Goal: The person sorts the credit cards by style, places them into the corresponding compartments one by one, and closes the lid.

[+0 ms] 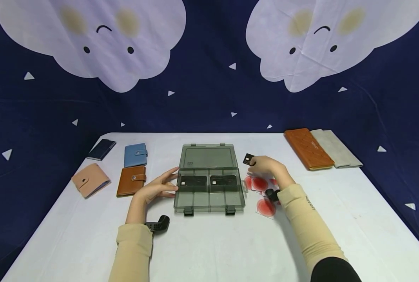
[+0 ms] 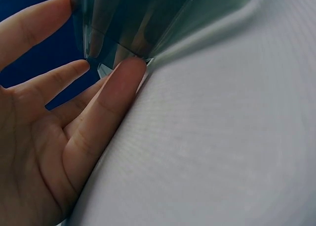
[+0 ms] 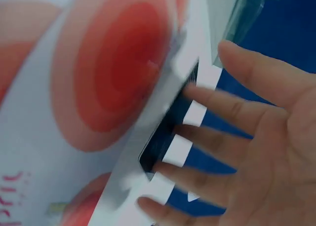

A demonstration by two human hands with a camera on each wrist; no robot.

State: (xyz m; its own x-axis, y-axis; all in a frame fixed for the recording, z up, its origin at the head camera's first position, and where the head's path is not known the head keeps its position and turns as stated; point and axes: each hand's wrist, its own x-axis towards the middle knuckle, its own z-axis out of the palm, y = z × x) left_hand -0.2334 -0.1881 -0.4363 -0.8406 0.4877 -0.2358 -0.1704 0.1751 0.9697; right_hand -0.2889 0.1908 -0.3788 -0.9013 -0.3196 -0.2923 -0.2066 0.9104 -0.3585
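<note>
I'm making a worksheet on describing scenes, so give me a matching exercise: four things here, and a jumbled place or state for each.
Column one
1. Left hand
2. Right hand
3. Divided box
4. Blue wallet

Column two
A. Just beyond a brown wallet
B. Open, with black cards inside
C. At the box's left side
D. Fingertips at a loose black card

Pairs: 1-C, 2-D, 3-B, 4-A

Head view bright — wrist views dimmer, blurrier.
</note>
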